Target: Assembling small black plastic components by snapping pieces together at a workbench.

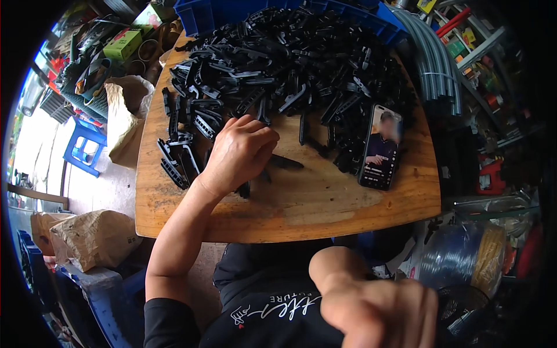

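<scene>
Hundreds of long black plastic clip parts lie heaped across the upper half of the frame, spilling over a worn wooden tabletop that fills the centre. We see our left hand resting knuckles-up at the lower edge of the heap, left of centre, fingers curled down onto the wood. Just right of its fingertips lies a single black plastic strip, flat on the table, its long axis running nearly left to right, tilted slightly down toward the right. The curled fingers reach its left end, though we cannot tell whether they actually pinch it. Our right hand looms blurred at the lower right, close to the camera, loosely closed; we cannot tell if it holds anything. Right of centre, a black smartphone lies face up on the table, its screen lit, at the heap's edge. Behind the heap, at the top, sits a blue plastic crate. Brown paper sacks sit at the lower left.
</scene>
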`<state>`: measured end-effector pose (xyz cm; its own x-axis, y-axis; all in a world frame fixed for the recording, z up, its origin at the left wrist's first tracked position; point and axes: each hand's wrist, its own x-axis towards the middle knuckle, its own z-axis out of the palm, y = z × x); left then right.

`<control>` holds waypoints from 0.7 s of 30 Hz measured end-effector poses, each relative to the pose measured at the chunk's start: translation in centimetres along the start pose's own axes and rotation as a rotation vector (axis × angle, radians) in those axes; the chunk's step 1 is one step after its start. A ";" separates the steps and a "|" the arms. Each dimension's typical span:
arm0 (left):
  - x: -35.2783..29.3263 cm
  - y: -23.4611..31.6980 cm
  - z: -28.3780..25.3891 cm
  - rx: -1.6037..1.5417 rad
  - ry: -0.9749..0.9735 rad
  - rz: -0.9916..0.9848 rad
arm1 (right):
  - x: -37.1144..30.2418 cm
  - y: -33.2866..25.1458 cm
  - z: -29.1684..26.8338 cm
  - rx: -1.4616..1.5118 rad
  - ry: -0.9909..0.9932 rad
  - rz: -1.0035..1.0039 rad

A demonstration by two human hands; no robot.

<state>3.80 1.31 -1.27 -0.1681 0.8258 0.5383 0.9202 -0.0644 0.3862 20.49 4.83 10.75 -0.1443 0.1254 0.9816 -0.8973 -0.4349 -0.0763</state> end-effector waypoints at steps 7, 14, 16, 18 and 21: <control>0.7 0.4 0.6 -0.023 0.004 0.026 | 0.4 0.0 1.1 0.695 0.208 0.237; 0.7 0.5 0.4 -0.026 0.015 0.024 | 0.4 0.4 2.7 1.128 0.490 0.243; 0.7 0.5 0.3 -0.011 -0.003 0.029 | 0.6 0.9 2.6 1.125 0.495 0.214; 0.6 0.5 0.3 -0.013 -0.008 0.025 | 0.8 1.7 2.6 1.140 0.484 0.095; 0.6 0.3 0.4 -0.013 0.000 0.033 | 0.9 0.8 2.9 1.181 0.581 0.186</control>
<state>4.11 2.04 -1.10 -0.1375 0.8233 0.5508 0.9204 -0.0993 0.3783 20.86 1.97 12.04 -0.6456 0.2123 0.7335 0.0109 -0.9579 0.2868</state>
